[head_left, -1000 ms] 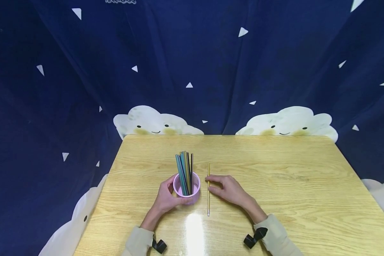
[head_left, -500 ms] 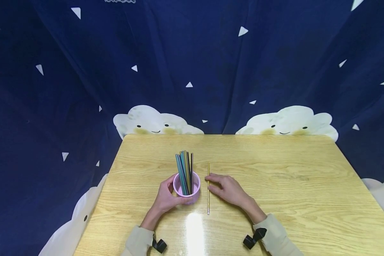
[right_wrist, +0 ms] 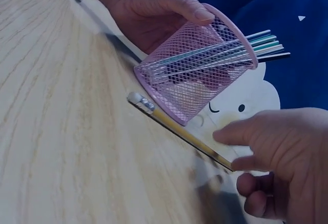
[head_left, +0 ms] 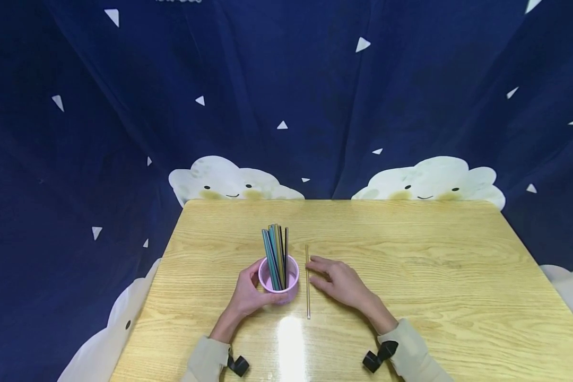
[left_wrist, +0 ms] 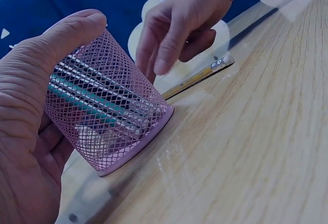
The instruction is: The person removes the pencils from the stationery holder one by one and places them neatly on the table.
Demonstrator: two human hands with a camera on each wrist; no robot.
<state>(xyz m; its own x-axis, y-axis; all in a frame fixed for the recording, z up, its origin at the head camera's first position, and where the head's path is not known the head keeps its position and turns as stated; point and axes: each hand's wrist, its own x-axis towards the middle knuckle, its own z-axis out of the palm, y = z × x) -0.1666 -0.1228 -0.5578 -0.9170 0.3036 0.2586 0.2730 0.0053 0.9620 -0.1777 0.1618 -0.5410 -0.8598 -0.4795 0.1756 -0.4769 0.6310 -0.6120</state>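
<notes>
My left hand (head_left: 248,292) holds a pink mesh pencil cup (left_wrist: 110,116) on the table, its thumb over the near side and fingers round the far side. Several pencils (head_left: 277,254), teal, dark and yellow, stand leaning in the cup. Just right of the cup, a yellow pencil (head_left: 307,300) with a white eraser (right_wrist: 135,98) lies on the tabletop, its eraser end towards me. Beside it is my right hand (head_left: 341,282), fingers loosely bent and thumb apart from the pencil. Whether a fingertip touches the pencil's far part I cannot tell.
The pale wooden table (head_left: 434,254) reaches well to the right of the hands. Behind it hangs a dark blue curtain (head_left: 286,79) with white triangles and clouds. Small black devices are strapped at both wrists.
The yellow pencil has shifted slightly left, towards the cup, and away from the right thumb. The left hand and cup stay in place; the right hand has hardly moved.
</notes>
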